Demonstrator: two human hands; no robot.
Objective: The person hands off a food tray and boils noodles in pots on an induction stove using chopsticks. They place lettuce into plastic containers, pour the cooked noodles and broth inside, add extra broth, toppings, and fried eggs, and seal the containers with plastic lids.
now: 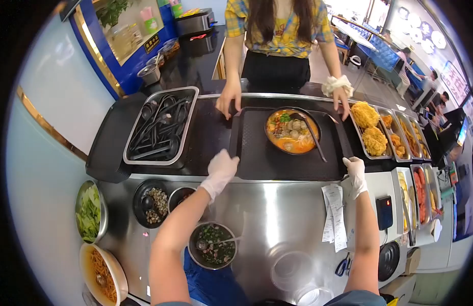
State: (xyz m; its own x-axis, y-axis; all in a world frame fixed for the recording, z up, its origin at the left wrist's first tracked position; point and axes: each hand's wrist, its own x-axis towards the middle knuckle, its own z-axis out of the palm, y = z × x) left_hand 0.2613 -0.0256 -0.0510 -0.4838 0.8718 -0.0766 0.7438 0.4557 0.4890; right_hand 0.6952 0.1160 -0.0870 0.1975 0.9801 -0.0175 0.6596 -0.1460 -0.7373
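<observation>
A black serving tray (252,166) lies on the raised dark counter, with a black bowl of noodle soup (292,131) on it. Meatballs and chopped greens float in the orange broth, and a spoon leans over the bowl's near right rim. My left hand (221,171), in a white glove, is closed at the tray's near left edge; its fingertips are partly hidden. At the near right corner my gloved right hand (355,172) grips the tray too. Across the counter, another person's hands (230,99) reach to the tray's far corners.
A steel pan of black ladles (162,125) stands left, beside stacked trays (106,137). Fried chicken (368,127) fills a pan at right. Receipts (334,217), scissors (342,265) and a bowl of chopped scallions (213,245) rest on the steel worktop (269,214).
</observation>
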